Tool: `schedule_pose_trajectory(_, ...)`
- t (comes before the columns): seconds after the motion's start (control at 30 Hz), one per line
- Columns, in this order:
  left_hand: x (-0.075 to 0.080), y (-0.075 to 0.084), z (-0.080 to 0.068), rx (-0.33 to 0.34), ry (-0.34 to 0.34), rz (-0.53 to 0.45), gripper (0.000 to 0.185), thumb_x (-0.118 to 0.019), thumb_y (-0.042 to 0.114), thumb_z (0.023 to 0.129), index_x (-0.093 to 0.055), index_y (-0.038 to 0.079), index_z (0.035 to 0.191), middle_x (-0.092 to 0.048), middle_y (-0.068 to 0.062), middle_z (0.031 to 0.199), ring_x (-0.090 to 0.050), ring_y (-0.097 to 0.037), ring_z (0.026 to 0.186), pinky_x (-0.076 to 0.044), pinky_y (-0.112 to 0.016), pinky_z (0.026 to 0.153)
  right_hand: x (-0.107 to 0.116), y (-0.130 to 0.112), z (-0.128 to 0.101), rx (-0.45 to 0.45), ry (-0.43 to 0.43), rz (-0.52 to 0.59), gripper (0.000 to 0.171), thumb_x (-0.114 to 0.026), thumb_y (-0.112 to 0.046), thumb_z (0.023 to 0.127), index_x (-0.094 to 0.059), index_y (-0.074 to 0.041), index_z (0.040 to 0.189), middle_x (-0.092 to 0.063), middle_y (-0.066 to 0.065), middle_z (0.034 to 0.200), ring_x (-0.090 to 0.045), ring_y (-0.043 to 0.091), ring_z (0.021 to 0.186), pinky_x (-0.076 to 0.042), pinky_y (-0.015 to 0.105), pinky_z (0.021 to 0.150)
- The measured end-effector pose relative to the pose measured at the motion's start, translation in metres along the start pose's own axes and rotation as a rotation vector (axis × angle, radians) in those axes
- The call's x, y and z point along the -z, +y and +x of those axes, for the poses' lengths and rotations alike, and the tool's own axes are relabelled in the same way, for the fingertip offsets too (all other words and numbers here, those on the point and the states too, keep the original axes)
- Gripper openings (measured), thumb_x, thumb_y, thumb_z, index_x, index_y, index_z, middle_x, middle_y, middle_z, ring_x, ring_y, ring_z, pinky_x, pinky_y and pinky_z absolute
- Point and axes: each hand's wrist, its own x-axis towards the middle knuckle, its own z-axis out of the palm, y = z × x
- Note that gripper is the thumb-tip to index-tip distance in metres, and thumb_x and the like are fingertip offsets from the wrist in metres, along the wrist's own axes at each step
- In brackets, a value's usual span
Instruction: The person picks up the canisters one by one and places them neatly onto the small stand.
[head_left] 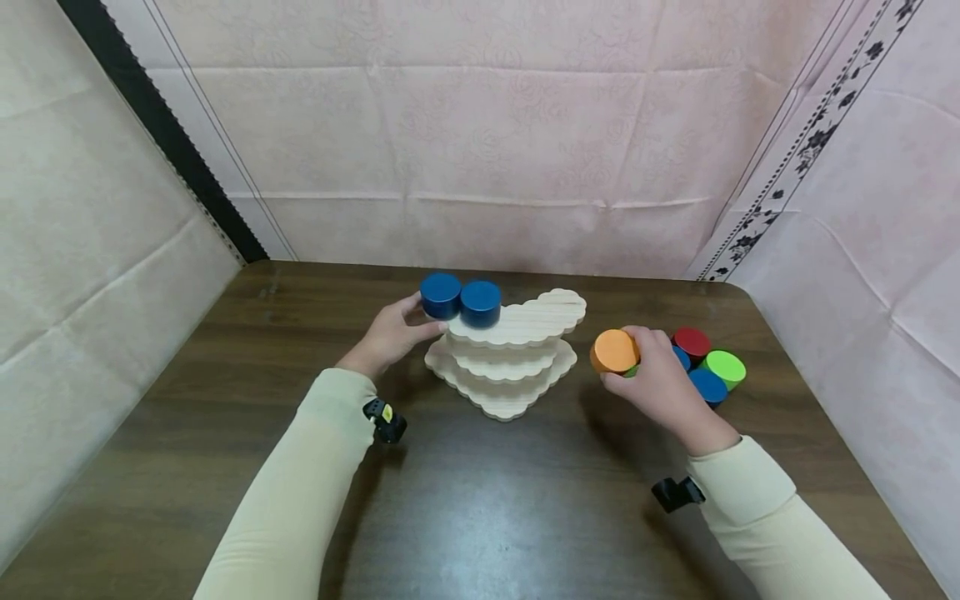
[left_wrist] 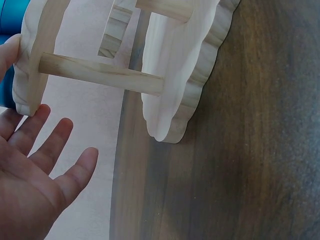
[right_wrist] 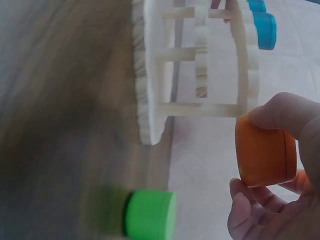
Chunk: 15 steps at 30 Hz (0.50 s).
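A pale wooden tiered stand (head_left: 517,390) with scalloped shelves joined by dowels (left_wrist: 102,73) stands on the table. Two blue round jars (head_left: 480,303) sit side by side at the left end of its top shelf (head_left: 536,321). My left hand (head_left: 392,335) holds the outer blue jar (head_left: 440,295), thumb in front and forefinger behind, right at the shelf's edge; its other fingers (left_wrist: 65,132) spread loosely below. To the right of the stand, my right hand (head_left: 663,379) grips an orange round jar (right_wrist: 265,150) between thumb and fingers, raised above the table.
Beyond my right hand stand a red jar (head_left: 692,342), a green jar (head_left: 725,367) and blue jars (head_left: 708,386), close together. Another green jar (right_wrist: 150,215) is on the table beneath the orange one. Light cloth walls (head_left: 487,158) enclose the dark wooden table (head_left: 465,500).
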Motion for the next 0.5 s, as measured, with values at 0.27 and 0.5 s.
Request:
schedule_pose_trajectory(0.27, -0.001, -0.002, 0.001, 0.001, -0.002, -0.016, 0.081, -0.068, 0.039, 0.089, -0.025, 0.019, 0.154, -0.04, -0.008, 0.151, -0.035, -0.03, 0.138, -0.032, -0.057, 0.109, 0.003, -0.02, 0.01, 0.05, 0.042, 0.036, 0.074, -0.076, -0.013, 0.079, -0.036, 0.004, 0.139, -0.038, 0.024, 0.13, -0.041, 0.039, 0.114, -0.05, 0.056, 0.088)
schedule_pose_trajectory(0.5, 0.0, 0.0, 0.0, 0.008, -0.003, -0.012, 0.081, -0.068, 0.039, 0.089, -0.024, 0.018, 0.154, -0.039, -0.009, 0.151, -0.035, -0.031, 0.139, -0.031, -0.057, 0.109, -0.001, -0.036, 0.019, 0.09, 0.033, 0.082, 0.071, -0.074, -0.012, 0.081, -0.036, 0.003, 0.139, -0.038, 0.023, 0.13, -0.043, 0.038, 0.113, -0.048, 0.055, 0.094)
